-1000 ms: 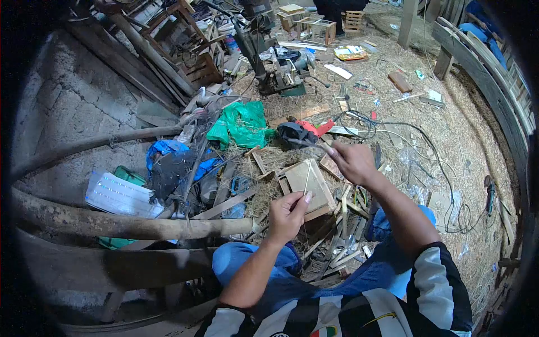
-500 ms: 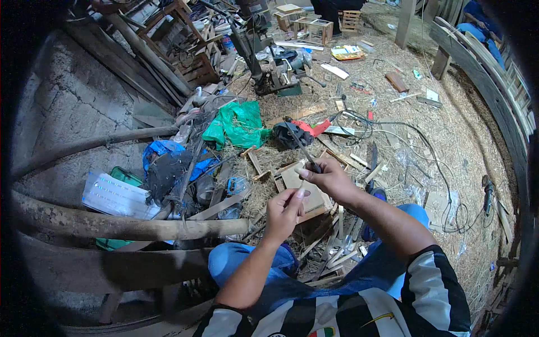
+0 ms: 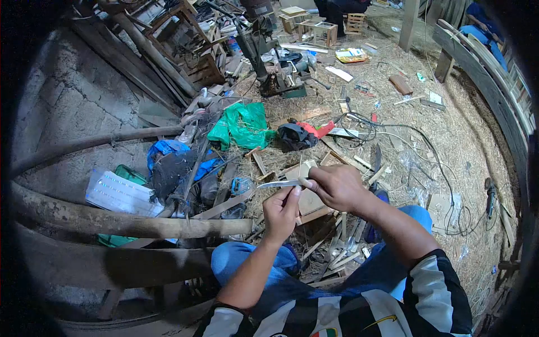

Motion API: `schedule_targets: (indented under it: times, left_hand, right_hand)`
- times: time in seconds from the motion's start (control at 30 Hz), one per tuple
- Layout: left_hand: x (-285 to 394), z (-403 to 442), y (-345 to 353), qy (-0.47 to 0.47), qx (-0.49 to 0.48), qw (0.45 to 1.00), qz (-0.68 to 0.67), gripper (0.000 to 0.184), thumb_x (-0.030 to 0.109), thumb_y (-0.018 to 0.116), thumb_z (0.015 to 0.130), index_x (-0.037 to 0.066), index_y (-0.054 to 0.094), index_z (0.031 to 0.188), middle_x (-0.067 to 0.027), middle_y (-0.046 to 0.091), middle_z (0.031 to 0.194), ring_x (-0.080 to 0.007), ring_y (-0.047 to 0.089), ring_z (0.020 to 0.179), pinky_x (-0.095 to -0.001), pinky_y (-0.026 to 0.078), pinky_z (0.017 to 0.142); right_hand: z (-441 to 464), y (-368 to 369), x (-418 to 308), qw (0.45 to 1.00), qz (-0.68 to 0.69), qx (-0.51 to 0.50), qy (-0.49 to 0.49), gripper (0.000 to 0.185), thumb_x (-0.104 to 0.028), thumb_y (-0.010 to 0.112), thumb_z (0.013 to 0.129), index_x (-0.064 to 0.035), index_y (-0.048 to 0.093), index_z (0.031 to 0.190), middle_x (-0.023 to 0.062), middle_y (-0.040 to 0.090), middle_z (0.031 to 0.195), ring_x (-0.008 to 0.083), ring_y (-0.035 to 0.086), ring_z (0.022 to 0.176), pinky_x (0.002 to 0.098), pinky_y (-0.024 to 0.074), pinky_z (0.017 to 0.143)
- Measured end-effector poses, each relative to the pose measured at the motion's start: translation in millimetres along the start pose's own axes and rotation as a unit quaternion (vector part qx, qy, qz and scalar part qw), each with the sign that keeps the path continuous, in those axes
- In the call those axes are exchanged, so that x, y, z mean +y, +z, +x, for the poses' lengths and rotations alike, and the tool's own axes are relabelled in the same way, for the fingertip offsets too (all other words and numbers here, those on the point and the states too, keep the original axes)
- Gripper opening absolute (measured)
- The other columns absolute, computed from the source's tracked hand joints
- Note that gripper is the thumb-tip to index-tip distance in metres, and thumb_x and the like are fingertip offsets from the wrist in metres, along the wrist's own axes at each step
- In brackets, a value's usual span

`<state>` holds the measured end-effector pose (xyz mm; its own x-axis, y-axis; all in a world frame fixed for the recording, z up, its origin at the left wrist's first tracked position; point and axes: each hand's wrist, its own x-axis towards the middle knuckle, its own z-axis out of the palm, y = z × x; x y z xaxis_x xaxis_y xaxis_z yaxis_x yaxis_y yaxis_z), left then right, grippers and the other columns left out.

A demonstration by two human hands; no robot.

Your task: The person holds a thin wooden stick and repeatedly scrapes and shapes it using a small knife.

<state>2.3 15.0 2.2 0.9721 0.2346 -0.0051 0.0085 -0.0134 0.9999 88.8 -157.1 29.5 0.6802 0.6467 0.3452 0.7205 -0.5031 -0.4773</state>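
Note:
My right hand is closed round the handle of a knife, whose bare blade points left above my left hand. Finger and thumb of my left hand pinch a thin wooden stick, which rises past the blade. Blade and stick cross close to my left thumb; whether they touch is hard to tell. Under both hands stands a small wooden box or block between my knees, partly hidden by my right hand.
Wood offcuts lie between my feet. A horizontal pole runs at my left. Ahead are a green plastic bag, a black bag and a metal machine. Cables cross the straw-like litter at right. Other people sit farther back.
My right hand has turned the knife from pointing up and away to lying nearly level, blade leftward across the stick. My left hand keeps its pinch almost in place. The view has shifted slightly.

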Motion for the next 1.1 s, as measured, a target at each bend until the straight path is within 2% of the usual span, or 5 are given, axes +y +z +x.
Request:
schedule_targets:
  times: [0.27,0.4,0.67,0.87,1.1]
  left_hand:
    - [4,-5,-6,-0.024,-0.039,0.997,-0.063,0.024,0.019,0.06,0.1,-0.002,0.072,0.102,0.0045,0.052,0.059,-0.0013,0.043,0.048,-0.0195,0.035,0.046]
    - [10,-12,-4,-0.025,-0.051,0.995,-0.087,0.023,0.017,0.057,0.101,-0.003,0.07,0.098,0.005,0.045,0.054,-0.0025,0.036,0.043,-0.0207,0.028,0.04]
    - [21,-10,2,-0.06,-0.051,0.995,-0.058,0.025,0.018,0.055,0.102,-0.002,0.069,0.103,0.0052,0.044,0.053,-0.0024,0.035,0.042,-0.0208,0.028,0.04]
    - [5,-7,-4,0.003,-0.077,0.997,-0.025,0.027,0.021,0.058,0.101,-0.002,0.071,0.104,0.0032,0.053,0.059,-0.0018,0.043,0.046,-0.0197,0.037,0.043]
    - [7,-2,1,-0.039,-0.039,0.997,-0.05,0.024,0.018,0.057,0.101,-0.002,0.07,0.1,0.0043,0.047,0.054,-0.0022,0.038,0.043,-0.0211,0.028,0.04]
  right_hand:
    - [0,-8,14,0.999,-0.03,0.015,0.013,0.029,-0.04,0.052,0.098,-0.0129,0.059,0.091,0.012,0.062,0.07,0.0371,0.062,0.065,0.049,0.0451,0.055]
    - [7,-26,42,0.981,-0.073,0.025,0.177,0.044,-0.052,0.04,0.101,-0.0144,0.062,0.092,0.0153,0.064,0.07,0.0393,0.064,0.068,0.0506,0.0479,0.059]
    - [-9,-8,8,0.999,0.006,0.033,0.013,0.038,-0.045,0.048,0.099,-0.0104,0.056,0.085,0.0161,0.062,0.069,0.0407,0.061,0.065,0.0521,0.0454,0.056]
    - [-7,-7,13,1.0,-0.006,0.002,0.018,0.038,-0.045,0.046,0.099,-0.011,0.055,0.086,0.0135,0.063,0.069,0.0385,0.063,0.065,0.0513,0.0455,0.054]
    - [4,-7,27,0.996,-0.048,0.004,0.078,0.038,-0.047,0.046,0.099,-0.012,0.056,0.087,0.0137,0.064,0.071,0.0378,0.064,0.066,0.0522,0.0457,0.054]
